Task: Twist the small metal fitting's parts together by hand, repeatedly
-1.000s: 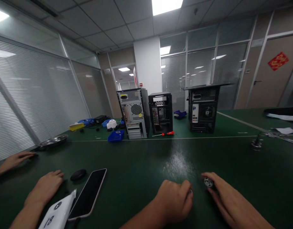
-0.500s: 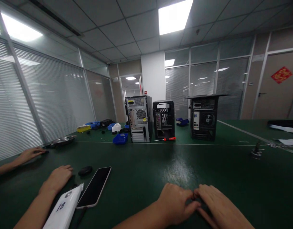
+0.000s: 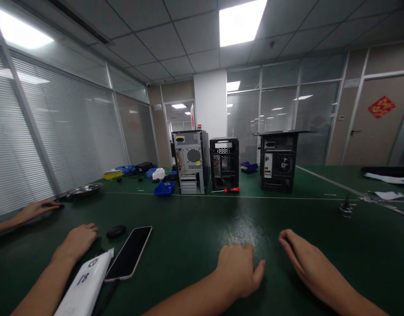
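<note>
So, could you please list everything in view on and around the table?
Table: one, green, foreground
Grey computer tower: one, grey, far centre
Black computer towers: two, black, right of the grey one
Screwdriver: one, red-handled, before the middle tower
Blue trays: at least two, blue, beside the towers
Yellow tray: one, yellow, far left
Metal dish: one, silver, left
Phone: one, black-screened, front left
Rounded object: one, black, left of phone
Slab marked 18: one, white, front left
Metal piece: one, silver and dark, right
Paper: at least one, white, far right
Loose items: several, mixed colours, far left
Other person's hands: two, bare, left
Left hand: one, bare, front centre
Right hand: one, bare, front right
</note>
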`<state>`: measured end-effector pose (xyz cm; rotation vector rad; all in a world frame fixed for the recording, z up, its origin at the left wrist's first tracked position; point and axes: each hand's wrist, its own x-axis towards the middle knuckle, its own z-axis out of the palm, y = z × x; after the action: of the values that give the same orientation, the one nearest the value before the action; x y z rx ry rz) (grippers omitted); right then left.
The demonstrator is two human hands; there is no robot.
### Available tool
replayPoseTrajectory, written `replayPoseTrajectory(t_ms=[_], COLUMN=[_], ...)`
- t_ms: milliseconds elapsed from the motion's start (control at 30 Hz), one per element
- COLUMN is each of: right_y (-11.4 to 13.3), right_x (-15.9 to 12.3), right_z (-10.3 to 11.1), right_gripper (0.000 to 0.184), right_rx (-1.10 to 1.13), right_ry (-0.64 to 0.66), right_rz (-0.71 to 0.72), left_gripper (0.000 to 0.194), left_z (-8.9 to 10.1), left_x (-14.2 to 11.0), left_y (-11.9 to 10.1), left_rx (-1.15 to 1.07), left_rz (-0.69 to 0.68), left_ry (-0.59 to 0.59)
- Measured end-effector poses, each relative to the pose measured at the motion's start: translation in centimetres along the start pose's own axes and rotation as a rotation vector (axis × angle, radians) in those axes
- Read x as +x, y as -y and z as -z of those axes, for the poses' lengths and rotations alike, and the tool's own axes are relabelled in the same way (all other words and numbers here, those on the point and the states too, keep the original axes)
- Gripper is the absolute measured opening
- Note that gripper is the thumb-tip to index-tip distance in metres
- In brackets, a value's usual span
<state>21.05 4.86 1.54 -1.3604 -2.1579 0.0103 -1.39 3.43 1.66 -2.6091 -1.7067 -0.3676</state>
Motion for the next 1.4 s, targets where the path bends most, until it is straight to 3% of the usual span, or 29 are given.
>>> replayPoseTrajectory(t_ms=[100, 233, 333, 400, 500, 833, 1000, 1267, 1400], right_y=[-3.9, -11.3, -16.2, -18.1, -18.8, -17.6, -18.0, -19.9, -20.7], right_x=[1.0, 1.4, 0.6, -0.1, -0.8, -0.8, -1.2, -0.9, -1.3], right_z=[1.7, 3.0, 3.3, 3.5, 3.9, 4.0, 3.4, 4.1, 5.1], right_gripper=[0.034, 0.037, 0.033, 0.033, 0.036, 0.040, 0.042, 0.054, 0.058], right_rx=[0.023, 0.079, 0.079, 0.086, 0.124, 0.136, 0.177, -0.065, -0.139], right_ry=[-0.020, -0.072, -0.072, -0.062, -0.056, -0.077, 0.000, -0.194, -0.200], right_rz=[-0.141, -0.258, -0.247, -0.238, -0.257, -0.283, -0.332, -0.338, -0.335], left_gripper=[0.048, 0.043, 0.041, 0.041, 0.040, 0.037, 0.041, 0.046, 0.045], left_z=[0.2, 0.2, -0.1, -0.2, -0.4, -0.5, -0.3, -0.2, -0.2], left_x=[0.3, 0.8, 1.1, 1.2, 1.2, 0.7, 0.4, 0.3, 0.2], left_y=[-0.3, -0.6, -0.6, -0.6, -0.5, -0.7, -0.8, -0.7, -0.7], left_rx=[0.022, 0.033, 0.044, 0.051, 0.050, 0.057, 0.075, 0.086, 0.077], left_rz=[-0.003, 0.015, 0.017, 0.011, 0.000, -0.014, 0.010, 0.010, 0.005], left_ry=[0.026, 0.050, 0.056, 0.051, 0.049, 0.019, 0.027, 0.043, 0.045])
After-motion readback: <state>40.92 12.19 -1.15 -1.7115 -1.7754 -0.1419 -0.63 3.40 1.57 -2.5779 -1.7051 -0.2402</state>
